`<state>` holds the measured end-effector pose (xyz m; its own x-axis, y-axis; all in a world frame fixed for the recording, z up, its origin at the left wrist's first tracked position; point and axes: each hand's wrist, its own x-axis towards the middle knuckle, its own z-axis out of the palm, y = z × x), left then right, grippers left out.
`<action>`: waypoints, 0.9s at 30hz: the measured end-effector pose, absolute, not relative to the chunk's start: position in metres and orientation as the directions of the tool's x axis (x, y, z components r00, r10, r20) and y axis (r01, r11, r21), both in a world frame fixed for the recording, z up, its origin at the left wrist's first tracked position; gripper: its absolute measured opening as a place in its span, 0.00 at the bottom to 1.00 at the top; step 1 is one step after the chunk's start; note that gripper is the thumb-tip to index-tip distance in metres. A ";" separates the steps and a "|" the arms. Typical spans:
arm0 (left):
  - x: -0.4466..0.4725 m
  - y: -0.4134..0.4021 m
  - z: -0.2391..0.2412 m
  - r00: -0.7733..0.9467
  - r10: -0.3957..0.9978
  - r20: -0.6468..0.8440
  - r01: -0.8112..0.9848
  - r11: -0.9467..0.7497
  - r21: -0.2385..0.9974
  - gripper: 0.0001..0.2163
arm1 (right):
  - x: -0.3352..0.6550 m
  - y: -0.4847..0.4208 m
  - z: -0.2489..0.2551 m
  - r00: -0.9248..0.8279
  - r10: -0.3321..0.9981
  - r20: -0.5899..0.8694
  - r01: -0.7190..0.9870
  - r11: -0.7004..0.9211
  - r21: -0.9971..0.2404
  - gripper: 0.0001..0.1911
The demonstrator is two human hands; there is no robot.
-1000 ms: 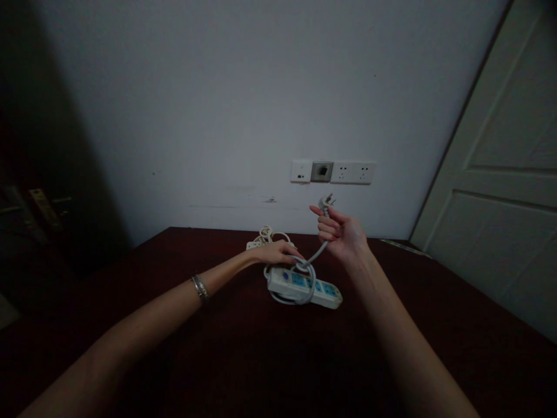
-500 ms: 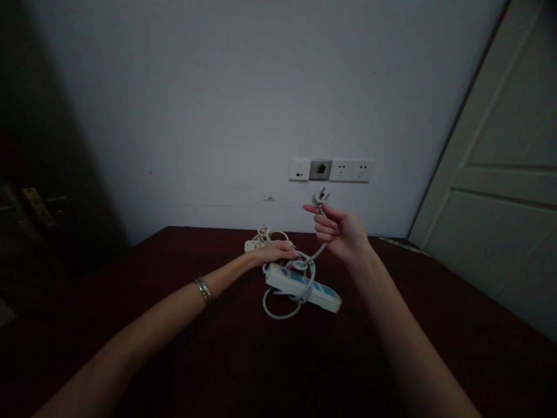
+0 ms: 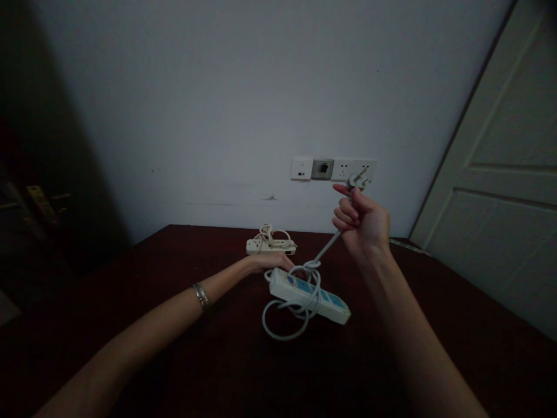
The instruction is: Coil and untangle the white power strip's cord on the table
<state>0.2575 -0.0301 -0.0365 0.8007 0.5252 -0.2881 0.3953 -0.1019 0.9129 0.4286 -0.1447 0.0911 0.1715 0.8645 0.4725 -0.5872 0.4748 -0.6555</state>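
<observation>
My right hand (image 3: 365, 223) is closed around the cord just below a white three-pin plug (image 3: 355, 181), whose prongs point up and to the right. From the plug the grey-white cord (image 3: 327, 248) runs taut down to a loose knot and loops wound about a white power strip (image 3: 311, 296) with a blue top face. The strip slants down to the right. At its upper left end my left hand (image 3: 278, 262) grips it from behind, with the fingertips partly hidden by the strip and the cord. One loop of cord hangs below the strip.
A second, cream power strip (image 3: 270, 248) with its cord bundled on top lies on the dark red tabletop (image 3: 209, 249) near the wall. Wall sockets (image 3: 342, 169) and a grey outlet plate (image 3: 322, 169) sit above the table. A white panelled door (image 3: 500, 203) stands at right.
My right hand has moved up and right with the plug, drawing the cord straighter. The blue-topped strip has shifted slightly down and right with my left hand, uncovering more of the cream strip.
</observation>
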 end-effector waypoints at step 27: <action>0.231 -0.135 -0.020 0.875 0.314 0.367 0.340 -0.940 -0.007 0.28 | 0.482 -0.121 0.084 0.361 0.883 0.298 -0.780 0.462 -0.422 0.17</action>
